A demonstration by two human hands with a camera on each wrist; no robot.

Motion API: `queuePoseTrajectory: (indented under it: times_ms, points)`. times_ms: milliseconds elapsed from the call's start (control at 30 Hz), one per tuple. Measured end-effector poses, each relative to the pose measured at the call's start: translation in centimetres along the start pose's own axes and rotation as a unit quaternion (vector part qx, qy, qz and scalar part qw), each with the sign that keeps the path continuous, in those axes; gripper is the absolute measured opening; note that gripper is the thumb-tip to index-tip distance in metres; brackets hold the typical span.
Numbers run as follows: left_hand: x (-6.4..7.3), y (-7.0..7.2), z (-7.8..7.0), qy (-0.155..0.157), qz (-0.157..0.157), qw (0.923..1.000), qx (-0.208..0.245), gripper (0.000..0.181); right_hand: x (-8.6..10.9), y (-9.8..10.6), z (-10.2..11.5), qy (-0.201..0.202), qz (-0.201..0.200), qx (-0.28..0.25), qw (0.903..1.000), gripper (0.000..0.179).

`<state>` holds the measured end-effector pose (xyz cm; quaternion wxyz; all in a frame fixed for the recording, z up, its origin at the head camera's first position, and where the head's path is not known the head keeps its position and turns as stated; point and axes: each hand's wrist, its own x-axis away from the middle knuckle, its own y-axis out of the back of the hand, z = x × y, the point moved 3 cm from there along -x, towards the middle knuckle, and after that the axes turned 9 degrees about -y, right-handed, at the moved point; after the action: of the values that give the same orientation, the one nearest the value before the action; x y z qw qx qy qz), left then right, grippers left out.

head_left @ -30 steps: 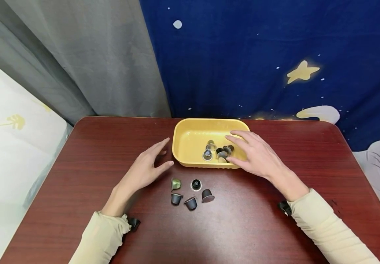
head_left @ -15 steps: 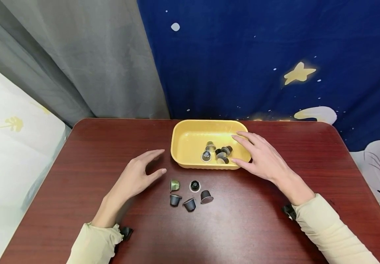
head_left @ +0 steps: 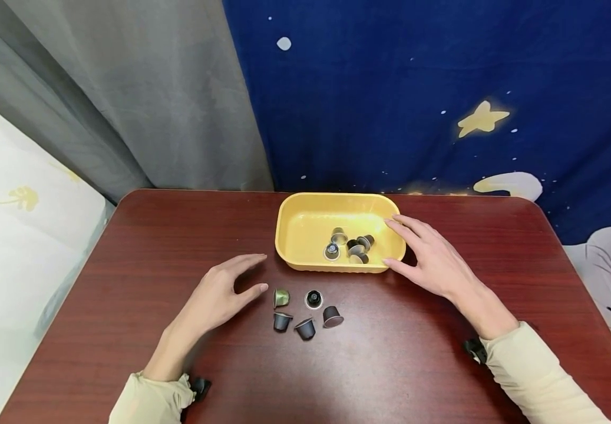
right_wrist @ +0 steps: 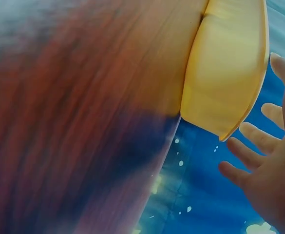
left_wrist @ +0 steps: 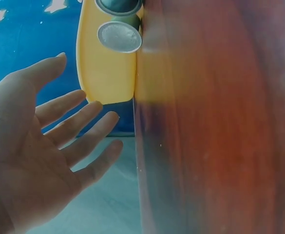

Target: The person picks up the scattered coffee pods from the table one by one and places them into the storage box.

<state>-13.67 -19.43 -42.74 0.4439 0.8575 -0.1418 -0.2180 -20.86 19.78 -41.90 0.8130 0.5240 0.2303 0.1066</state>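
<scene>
A yellow plastic tub (head_left: 305, 200) stands near the table's back edge, with several used-looking coffee capsules (head_left: 339, 236) grouped in its right half. My right hand (head_left: 435, 262) is at the tub's right end, fingers spread and holding nothing, fingertips right at the rim. To the left of the tub, my left hand (head_left: 217, 297) hovers with fingers apart and nothing in it. Close to its thumb lies a green coffee capsule (head_left: 281, 297). Beside that are several dark capsules (head_left: 305, 328) on the table. The left wrist view shows a silver capsule lid (left_wrist: 120, 37) in front of the tub.
The reddish-brown wooden table (head_left: 390, 365) has rounded back corners. Behind it hang a grey curtain (head_left: 178, 106) and a blue curtain (head_left: 363, 106) with stars. A black wrist strap (head_left: 475, 350) shows below the right sleeve.
My left hand has drawn back left and down, away from the tub. My right hand has shifted right, from over the tub to its right rim. The capsules stay where they were.
</scene>
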Motion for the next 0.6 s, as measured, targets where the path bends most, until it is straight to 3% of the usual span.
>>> queuePoseTrajectory:
  times_ms: [300,600]
  points:
    - [0.4,-0.5,-0.9,0.008,0.025,0.9997,0.0,0.049,0.9,-0.4,-0.6,-0.033,0.013,-0.019,0.9992,0.077]
    - [-0.3,-1.1,-1.6,0.004,0.047,0.9988,0.009,0.048,0.9,-0.5,-0.5,-0.062,0.031,-0.018,0.9974,0.078]
